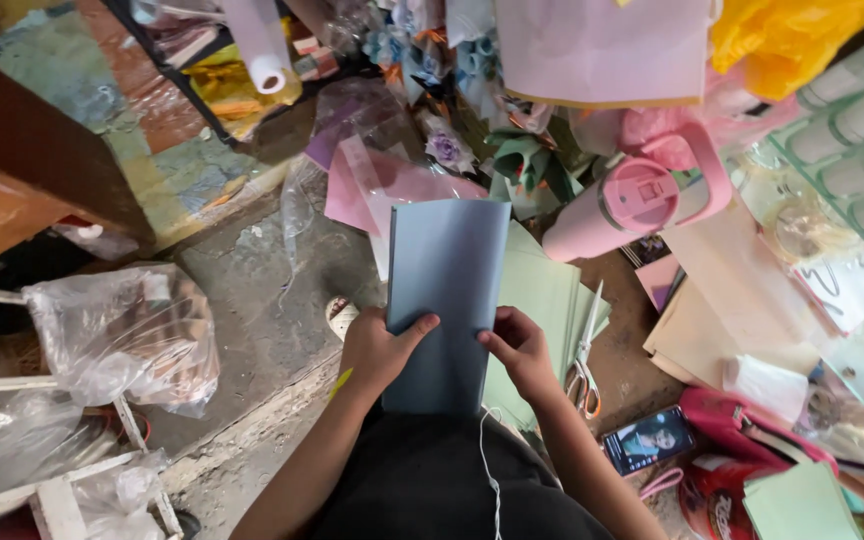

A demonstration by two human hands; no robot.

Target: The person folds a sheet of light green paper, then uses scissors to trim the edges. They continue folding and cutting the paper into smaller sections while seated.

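While both hands grip its near end, left hand and right hand apart, the blue-grey paper sheet hides part of the green sheets beneath. Right, scissors lie; farther off, a closed pink tumbler conceals its contents.

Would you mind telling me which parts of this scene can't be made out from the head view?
- Blue-grey paper sheet: its lower edge is hidden behind the left hand and right hand.
- Scissors: blade tips slip under the green paper stack.
- Phone: screen picture too small to read.
- Pink tumbler: its base is hidden by paper.
- White roll: top cut off by the frame edge.
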